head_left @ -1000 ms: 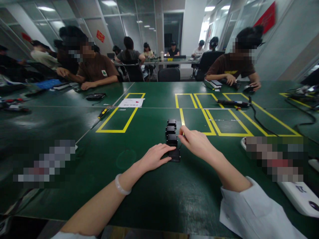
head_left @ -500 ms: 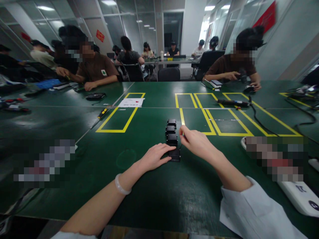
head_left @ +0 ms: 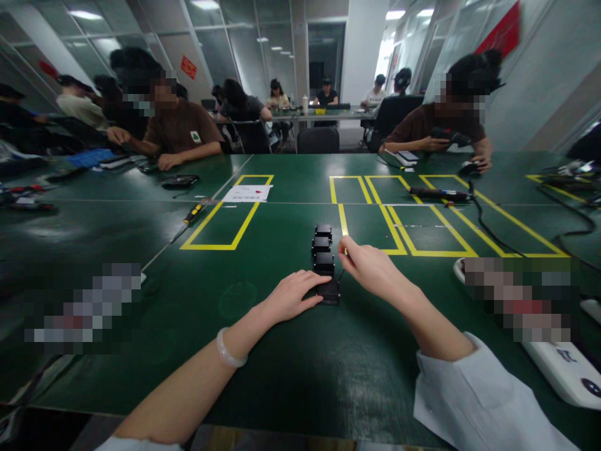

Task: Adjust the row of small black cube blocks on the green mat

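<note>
A row of black blocks, joined or lined up end to end, lies on the green table in front of me. My left hand steadies its near end from the left, with the thumb low and the fingers across the nearest black block. To the right of the row, my right hand is closed in a pinch around a thin dark rod-like tool. The rod's lower end points down at the right side of the nearest block. Whether it touches there, and its exact kind, I cannot tell.
Yellow tape outlines mark the green table. A white paper and a yellow-black screwdriver lie to the left. A corded black tool lies at right, beyond a white device. Other people sit across the table.
My hands and the black blocks stay almost in place. The thin tool beside the nearest block shows a slightly different slant. Across the table, the person at right has shifted the dark object held.
</note>
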Demonstrator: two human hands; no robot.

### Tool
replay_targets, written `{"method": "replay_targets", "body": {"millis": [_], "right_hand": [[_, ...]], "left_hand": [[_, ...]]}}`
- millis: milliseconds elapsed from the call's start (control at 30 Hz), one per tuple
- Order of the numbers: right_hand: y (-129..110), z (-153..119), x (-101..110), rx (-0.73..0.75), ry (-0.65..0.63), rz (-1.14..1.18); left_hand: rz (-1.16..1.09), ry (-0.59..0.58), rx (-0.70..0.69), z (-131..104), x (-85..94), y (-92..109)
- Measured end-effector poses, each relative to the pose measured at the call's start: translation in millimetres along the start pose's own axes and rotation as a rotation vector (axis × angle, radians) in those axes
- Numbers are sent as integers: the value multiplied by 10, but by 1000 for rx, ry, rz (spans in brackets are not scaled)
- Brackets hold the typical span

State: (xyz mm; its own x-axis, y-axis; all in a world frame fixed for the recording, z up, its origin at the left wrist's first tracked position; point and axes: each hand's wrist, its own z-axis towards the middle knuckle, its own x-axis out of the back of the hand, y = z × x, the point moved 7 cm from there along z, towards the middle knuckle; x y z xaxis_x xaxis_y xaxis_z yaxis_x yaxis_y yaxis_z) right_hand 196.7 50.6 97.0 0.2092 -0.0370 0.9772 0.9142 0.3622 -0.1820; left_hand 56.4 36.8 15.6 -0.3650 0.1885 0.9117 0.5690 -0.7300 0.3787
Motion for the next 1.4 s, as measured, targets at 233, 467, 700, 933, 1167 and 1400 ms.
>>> {"method": "replay_targets", "body": {"millis": [233,467,700,933,1167,1400], "right_hand": [[-26,-16,38,2,-1,2],[-18,-5,2,21,-10,-39],[-35,-27,26,28,3,-21],[0,-7,-2,16,0,-40],[-13,-23,37,24,-11,28],[-20,-25,42,26,-1,18]], "left_hand": [[-5,8,-7,-10,10,12],[0,4,-8,-4,14,21],[-7,3,-5,-1,6,8],[-3,0,-2,-2,5,7],[-1,1,-1,0,10,8],[-7,4,-6,2,12,22]]}}
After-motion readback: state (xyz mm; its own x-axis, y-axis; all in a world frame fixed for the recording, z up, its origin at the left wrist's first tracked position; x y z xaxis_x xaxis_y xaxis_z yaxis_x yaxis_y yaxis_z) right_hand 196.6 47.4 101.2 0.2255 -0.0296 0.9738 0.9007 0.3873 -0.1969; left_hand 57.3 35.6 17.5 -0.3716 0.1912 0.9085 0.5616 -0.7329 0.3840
